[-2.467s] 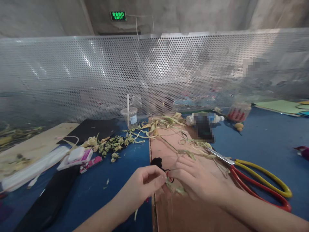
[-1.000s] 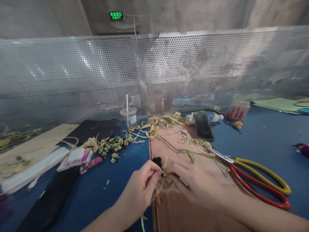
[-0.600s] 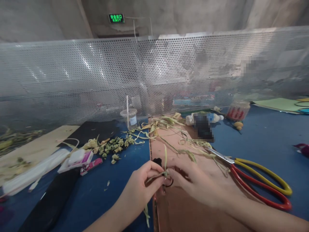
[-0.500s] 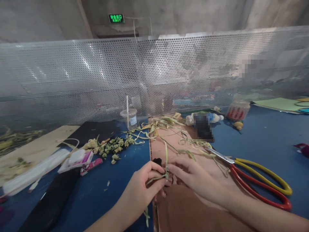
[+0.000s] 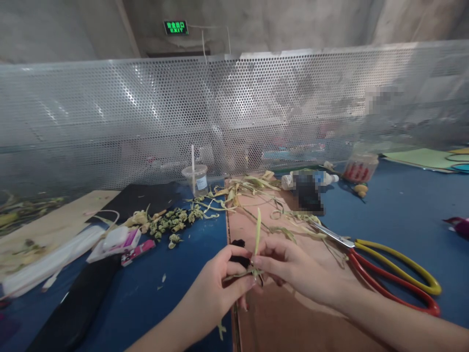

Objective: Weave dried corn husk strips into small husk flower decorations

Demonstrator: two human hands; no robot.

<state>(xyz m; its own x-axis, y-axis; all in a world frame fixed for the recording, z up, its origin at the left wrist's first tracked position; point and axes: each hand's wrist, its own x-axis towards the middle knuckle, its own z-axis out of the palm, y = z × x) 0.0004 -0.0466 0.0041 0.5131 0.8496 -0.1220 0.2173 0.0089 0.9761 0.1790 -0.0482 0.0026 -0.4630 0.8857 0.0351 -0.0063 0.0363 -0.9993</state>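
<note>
We see the pale plant strip [image 5: 258,232] upright between both hands, above the brown board [image 5: 293,318]. The left hand [image 5: 216,283] pinches its lower part; fingertips of the right hand [image 5: 302,269] close on it just above. We judge this fine two-handed handling; any further move calls for steady left fingers.

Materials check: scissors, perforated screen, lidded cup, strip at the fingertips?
Scissors: bright metal blades, likely steel; smooth red and yellow grips, probably plastic-coated.
Perforated screen: sheet metal by its silvery glare; alloy unclear.
Lidded cup: clear, glossy, probably plastic.
Strip: yellow-green, thin, tapering; looks like leaf, possibly dried.
</note>
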